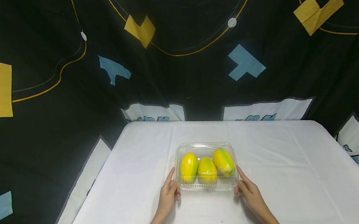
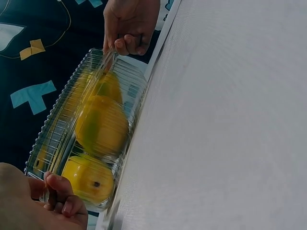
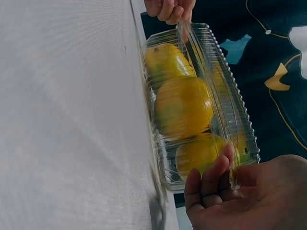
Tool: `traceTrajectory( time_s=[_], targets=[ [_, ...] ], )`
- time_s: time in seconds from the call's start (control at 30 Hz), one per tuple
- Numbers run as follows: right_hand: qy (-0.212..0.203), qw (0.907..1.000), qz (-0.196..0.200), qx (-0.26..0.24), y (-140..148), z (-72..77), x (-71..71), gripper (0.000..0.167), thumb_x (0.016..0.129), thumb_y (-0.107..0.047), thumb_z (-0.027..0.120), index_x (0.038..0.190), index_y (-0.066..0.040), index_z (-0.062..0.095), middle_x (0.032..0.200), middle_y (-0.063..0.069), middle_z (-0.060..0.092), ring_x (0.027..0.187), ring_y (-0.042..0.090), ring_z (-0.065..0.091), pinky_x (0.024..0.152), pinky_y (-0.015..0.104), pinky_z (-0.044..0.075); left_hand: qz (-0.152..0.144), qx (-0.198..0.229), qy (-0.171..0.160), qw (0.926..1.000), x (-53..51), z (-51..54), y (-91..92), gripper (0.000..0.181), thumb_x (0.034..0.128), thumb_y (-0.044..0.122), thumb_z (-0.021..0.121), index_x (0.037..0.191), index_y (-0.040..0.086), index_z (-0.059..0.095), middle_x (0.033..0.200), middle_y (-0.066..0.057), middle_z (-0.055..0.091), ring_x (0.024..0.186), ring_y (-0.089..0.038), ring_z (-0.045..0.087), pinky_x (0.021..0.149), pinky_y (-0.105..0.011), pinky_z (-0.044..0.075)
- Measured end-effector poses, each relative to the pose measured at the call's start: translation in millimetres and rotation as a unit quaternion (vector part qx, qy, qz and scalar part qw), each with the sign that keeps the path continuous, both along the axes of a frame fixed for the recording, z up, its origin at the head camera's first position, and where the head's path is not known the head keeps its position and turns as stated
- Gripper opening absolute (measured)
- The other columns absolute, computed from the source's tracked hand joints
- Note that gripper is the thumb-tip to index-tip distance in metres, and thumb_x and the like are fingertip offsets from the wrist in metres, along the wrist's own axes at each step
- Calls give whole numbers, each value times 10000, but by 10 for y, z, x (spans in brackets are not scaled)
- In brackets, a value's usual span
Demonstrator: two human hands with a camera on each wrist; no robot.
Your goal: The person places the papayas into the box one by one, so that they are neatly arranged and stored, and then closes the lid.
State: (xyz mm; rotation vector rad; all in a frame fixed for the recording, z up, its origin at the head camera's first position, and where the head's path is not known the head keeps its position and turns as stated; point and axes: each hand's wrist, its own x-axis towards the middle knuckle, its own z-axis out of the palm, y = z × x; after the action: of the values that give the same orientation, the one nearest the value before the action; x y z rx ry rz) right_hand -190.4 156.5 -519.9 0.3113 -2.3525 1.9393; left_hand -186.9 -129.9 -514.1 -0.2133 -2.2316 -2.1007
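A clear plastic clamshell box (image 1: 207,187) is on the white table, with three yellow-green mangoes inside: left (image 1: 189,167), middle (image 1: 207,170) and right (image 1: 224,162). My left hand (image 1: 168,195) grips the box's left side near the front corner. On the opposite side, my right hand (image 1: 250,192) holds the right edge. In the left wrist view, the left thumb and curled fingers (image 2: 67,201) pinch the box's rim. The right wrist view likewise has the right hand (image 3: 249,196) pinching the rim. The lid appears to be down over the mangoes.
A white cloth (image 1: 298,173) covers the table around the box. Behind it hangs a dark curtain (image 1: 190,86) with yellow and blue patches. White curtain panels with blue lettering (image 1: 268,110) hang beyond the far and side table edges.
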Motion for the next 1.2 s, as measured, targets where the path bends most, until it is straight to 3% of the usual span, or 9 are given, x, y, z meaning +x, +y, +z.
traceTrajectory(
  time_s=[0.1,0.23,0.33,0.47,0.6,0.93,1.03,1.1,1.2],
  targets=[
    [61,10000,-15,-31,-13,3,12,483,965,14,406,1422,50,257,686,83,551,607,106,507,586,222,488,64,92,-57,9999,-24,-80,-4,510,984,8,362,1457,-7,170,686,-45,470,514,-48,427,461,-143,415],
    [36,10000,-78,12,-27,14,20,497,948,51,409,1419,59,253,670,80,553,591,124,503,576,229,482,142,153,-48,9998,-33,-100,6,553,943,-60,387,1450,-26,170,661,-41,470,512,-46,424,452,-123,395],
    [-93,9999,-120,33,-34,28,15,508,950,46,404,1430,43,238,675,84,555,591,124,498,576,236,482,200,254,-171,9993,-31,-54,21,559,919,-106,376,1442,-41,189,641,-46,457,518,-55,422,448,-118,383],
    [-367,9990,-225,124,-43,54,12,515,953,37,398,1441,17,232,696,115,556,603,113,493,585,244,485,284,294,-321,9986,20,105,66,552,898,-136,349,1428,-60,218,619,-55,431,519,-68,410,447,-117,364],
    [-620,9972,-340,232,-47,66,11,519,951,38,389,1446,-10,241,715,137,552,614,117,493,600,247,487,390,229,-146,9989,68,212,117,554,870,-152,356,1405,-108,220,611,-64,432,531,-72,410,458,-129,372],
    [-642,9969,-376,270,-20,53,1,486,971,-18,392,1443,-37,279,693,86,558,618,126,507,616,242,487,788,-560,-299,9949,85,262,163,498,932,-79,359,1421,-10,298,629,-84,474,493,-102,422,449,-147,367],
    [-753,9952,-457,438,-18,49,21,478,977,-54,405,1442,-54,293,725,83,589,644,147,537,636,248,496,676,-551,-369,9955,50,132,112,486,956,-35,368,1433,32,299,649,-94,509,480,-136,471,450,-181,422],
    [-858,9921,-588,703,-15,57,39,467,986,-117,420,1440,-88,316,802,85,620,720,165,570,688,277,511,375,-437,-405,9975,38,89,64,478,984,0,339,1451,26,240,681,-145,554,492,-215,538,448,-180,418],
    [-649,9857,-816,1327,13,90,71,444,988,-218,446,1413,-105,381,955,86,636,850,200,591,742,330,514,-112,-507,-541,9972,8,33,-53,501,1030,132,270,1485,65,70,766,-194,621,556,-287,622,445,-183,422]
  ],
)
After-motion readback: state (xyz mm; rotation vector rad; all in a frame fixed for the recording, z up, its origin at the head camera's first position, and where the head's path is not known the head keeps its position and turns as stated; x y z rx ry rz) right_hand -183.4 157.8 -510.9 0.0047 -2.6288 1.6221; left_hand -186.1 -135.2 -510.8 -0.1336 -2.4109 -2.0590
